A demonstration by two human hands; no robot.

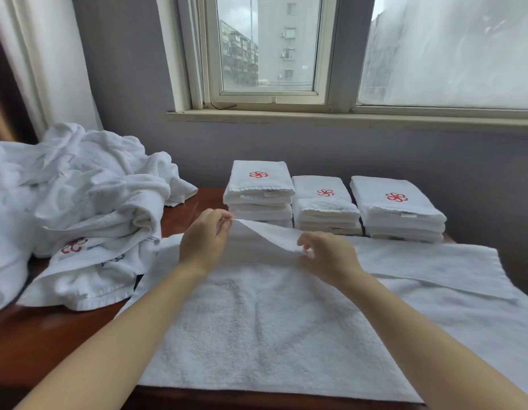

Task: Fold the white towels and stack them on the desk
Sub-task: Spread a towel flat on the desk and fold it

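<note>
Right now I have both hands on one white towel, which lies flat on the table beneath them and on their near side. My left hand pinches its far edge between thumb and fingertips. My right hand pinches the same edge just beside it, so a low ridge of cloth stands lifted between the two.

What matters for the fold is how the towel lies: its long axis runs crosswise, and far more cloth extends past the right hand than past the left. Out there I see a second edge lying over the cloth, but I cannot tell whether it is a layer of this towel or another one.

I judge the next move needs the right hand to travel outward along that edge before any fold, since it is the nearer to the long end.

Beyond both hands sit three folded stacks; a loose heap lies outside the left hand.
</note>
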